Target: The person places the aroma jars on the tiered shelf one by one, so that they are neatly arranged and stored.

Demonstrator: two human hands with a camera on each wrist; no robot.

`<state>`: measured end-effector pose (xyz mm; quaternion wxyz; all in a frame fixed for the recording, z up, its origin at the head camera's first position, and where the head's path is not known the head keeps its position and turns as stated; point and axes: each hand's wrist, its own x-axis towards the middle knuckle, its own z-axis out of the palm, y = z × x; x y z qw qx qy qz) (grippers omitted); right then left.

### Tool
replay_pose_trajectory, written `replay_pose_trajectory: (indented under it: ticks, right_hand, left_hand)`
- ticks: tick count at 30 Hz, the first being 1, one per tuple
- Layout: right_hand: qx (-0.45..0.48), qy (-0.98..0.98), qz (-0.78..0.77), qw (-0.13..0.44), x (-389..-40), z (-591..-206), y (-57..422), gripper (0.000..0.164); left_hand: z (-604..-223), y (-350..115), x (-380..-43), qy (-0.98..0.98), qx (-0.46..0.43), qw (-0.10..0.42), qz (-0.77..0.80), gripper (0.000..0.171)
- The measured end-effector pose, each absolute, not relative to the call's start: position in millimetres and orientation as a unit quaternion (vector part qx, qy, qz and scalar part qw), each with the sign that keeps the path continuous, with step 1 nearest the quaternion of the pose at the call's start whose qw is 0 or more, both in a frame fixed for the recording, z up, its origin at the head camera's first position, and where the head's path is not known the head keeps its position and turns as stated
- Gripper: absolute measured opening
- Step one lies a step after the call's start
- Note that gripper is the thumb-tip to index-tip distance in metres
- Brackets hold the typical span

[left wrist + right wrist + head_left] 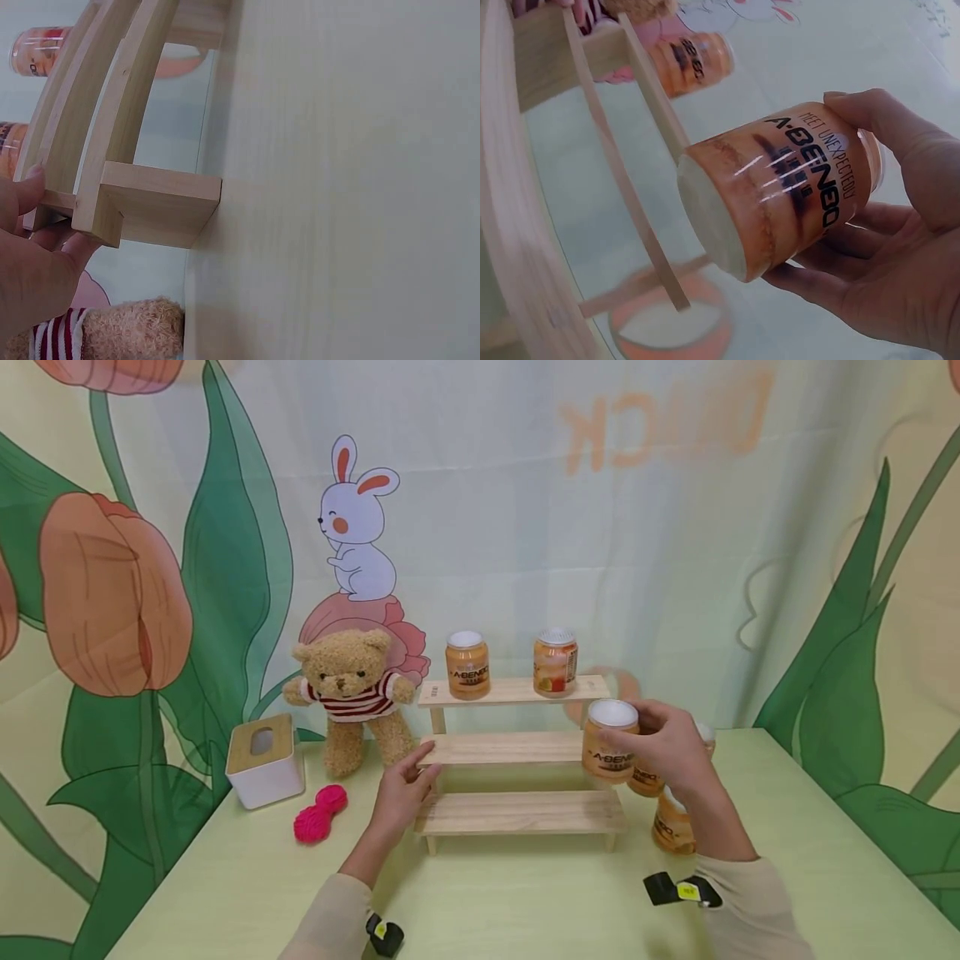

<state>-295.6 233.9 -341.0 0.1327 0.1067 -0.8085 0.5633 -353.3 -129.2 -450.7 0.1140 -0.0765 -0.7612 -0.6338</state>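
Observation:
My right hand (671,747) holds a clear jar (611,743) with a white lid and orange-brown contents, in front of the right end of the middle step. Seen from the right wrist, the thumb and fingers wrap around this jar (780,187), which tilts with its base toward the shelf. My left hand (401,789) grips the left end of the middle step of a three-step wooden shelf (517,810); in the left wrist view the thumb lies over the board (64,150) and fingers curl beneath. Two similar jars, one left (468,668), one right (556,667), stand on the top step.
More jars (672,827) stand on the table right of the shelf, partly hidden by my right hand and forearm. To the left are a teddy bear (345,693) in a striped sweater, pink yarn (318,814) and a white tissue box (266,777) with a wooden top. A printed curtain (480,527) hangs behind.

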Motion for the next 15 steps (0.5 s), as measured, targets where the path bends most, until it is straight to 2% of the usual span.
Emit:
replay_pose_trajectory:
  ticks: [9, 15]
  right_hand:
    - [0.14, -0.787, 0.593, 0.1, -295.6, -346.3, 199.7, 0.058]
    - [0.162, -0.779, 0.598, 0.096, -296.8, -350.8, 185.4, 0.055]
  left_hand:
    - [-425.8, -124.3, -332.3, -0.762, -0.087, 0.102, -0.633, 0.045]
    - [-449.2, -129.2, -352.4, -0.757, -0.078, 0.106, -0.64, 0.045]
